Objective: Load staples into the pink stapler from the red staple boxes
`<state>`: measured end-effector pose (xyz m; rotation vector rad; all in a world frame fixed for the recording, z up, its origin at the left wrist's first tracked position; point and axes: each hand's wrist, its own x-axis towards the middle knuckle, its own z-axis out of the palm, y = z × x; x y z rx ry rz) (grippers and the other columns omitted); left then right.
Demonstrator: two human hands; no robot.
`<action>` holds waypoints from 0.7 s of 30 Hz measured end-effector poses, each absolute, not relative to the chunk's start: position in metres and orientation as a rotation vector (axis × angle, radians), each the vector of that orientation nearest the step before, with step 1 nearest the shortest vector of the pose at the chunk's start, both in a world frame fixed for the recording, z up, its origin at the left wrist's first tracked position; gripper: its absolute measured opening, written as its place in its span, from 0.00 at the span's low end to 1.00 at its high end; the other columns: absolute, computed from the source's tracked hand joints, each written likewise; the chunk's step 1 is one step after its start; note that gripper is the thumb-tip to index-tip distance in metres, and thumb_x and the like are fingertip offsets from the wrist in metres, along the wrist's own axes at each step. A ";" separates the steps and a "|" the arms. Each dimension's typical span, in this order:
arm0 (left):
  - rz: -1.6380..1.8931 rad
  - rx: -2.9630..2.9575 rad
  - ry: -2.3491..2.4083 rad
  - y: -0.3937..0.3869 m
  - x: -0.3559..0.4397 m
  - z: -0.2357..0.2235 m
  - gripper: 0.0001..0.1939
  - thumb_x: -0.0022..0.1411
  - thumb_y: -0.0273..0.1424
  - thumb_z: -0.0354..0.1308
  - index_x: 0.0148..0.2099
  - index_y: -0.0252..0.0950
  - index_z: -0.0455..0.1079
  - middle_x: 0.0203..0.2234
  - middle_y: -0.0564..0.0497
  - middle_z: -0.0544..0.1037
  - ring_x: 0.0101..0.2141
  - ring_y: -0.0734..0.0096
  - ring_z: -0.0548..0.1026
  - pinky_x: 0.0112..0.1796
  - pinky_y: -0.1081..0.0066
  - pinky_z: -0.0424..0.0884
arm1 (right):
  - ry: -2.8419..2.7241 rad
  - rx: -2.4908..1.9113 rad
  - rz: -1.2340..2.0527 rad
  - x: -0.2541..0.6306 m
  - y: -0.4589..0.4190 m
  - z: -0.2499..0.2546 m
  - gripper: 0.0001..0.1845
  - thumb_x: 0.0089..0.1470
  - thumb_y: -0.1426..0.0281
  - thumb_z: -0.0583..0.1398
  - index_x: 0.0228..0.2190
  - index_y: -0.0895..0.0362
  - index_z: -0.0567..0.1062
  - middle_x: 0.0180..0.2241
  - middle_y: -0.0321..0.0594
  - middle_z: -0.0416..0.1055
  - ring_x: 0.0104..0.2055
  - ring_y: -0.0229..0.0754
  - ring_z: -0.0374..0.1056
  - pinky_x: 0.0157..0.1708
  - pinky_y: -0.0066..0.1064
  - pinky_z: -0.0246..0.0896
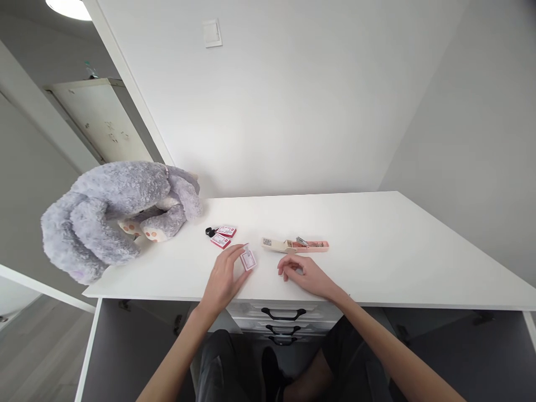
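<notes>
My left hand has thumb and fingers round the sides of a small red-and-white box, its top flap standing up. To the right, my right hand rests low over the white desktop with its fingers curled; whether anything is in them is hidden. Just beyond that hand lies a long pink case with its cream lid swung out to the left. Small metal pieces show in its compartments, and a shiny metal piece sits on top. Two more red-and-white boxes, one farther back and one nearer, lie left of the case.
Beside the two boxes is a small black object, too small to make out. A large grey plush toy takes up the desk's left end. Drawers with black handles are under the front edge of the desk; a wall stands behind.
</notes>
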<state>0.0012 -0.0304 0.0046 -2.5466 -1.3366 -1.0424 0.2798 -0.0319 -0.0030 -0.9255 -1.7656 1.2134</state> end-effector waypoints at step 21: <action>-1.808 -3.030 -1.636 -0.022 0.058 0.010 0.19 0.65 0.39 0.65 0.54 0.41 0.68 0.52 0.45 0.77 0.53 0.61 0.77 0.58 0.56 0.71 | -1.723 -0.847 1.306 0.286 -0.026 -0.005 0.26 0.67 0.50 0.54 0.56 0.52 0.75 0.31 0.36 0.72 0.31 0.41 0.66 0.37 0.35 0.66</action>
